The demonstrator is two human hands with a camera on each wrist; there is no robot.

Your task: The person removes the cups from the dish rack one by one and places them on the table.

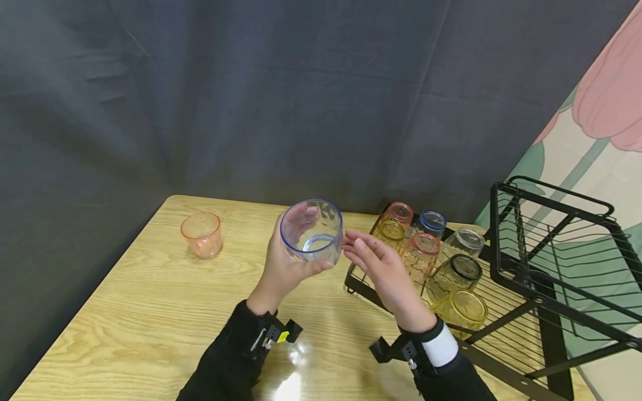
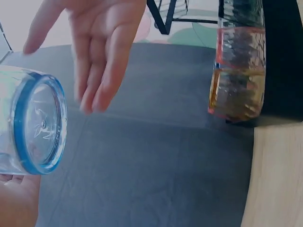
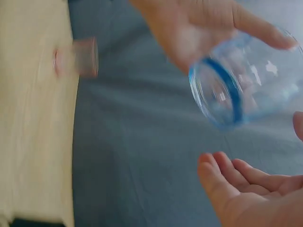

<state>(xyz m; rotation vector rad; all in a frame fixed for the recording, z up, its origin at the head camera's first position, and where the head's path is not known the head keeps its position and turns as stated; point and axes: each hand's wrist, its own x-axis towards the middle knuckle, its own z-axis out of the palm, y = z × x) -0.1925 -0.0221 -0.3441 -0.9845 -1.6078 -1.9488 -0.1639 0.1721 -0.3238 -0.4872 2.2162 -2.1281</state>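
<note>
My left hand (image 1: 287, 262) grips a clear drinking glass (image 1: 312, 231) with a blue rim, held above the table and tilted so its inside shows in the head view. In the right wrist view, the thumb and fingers of that hand lie around the glass (image 3: 258, 80). Just to the right, my right hand (image 1: 386, 273) is held with its fingers extended and nothing in its grasp. A gap separates it from the glass in the right wrist view. On the table's left side stands a pink glass (image 1: 202, 236), upright.
A black two-tier dish rack (image 1: 531, 301) occupies the right side. Several upside-down glasses stand on its lower tier, among them a yellow glass (image 1: 463, 309), a black-rimmed glass (image 1: 455, 277) and a blue-rimmed glass (image 1: 431, 223). A dark curtain (image 1: 301, 100) hangs behind the wooden table (image 1: 125, 312).
</note>
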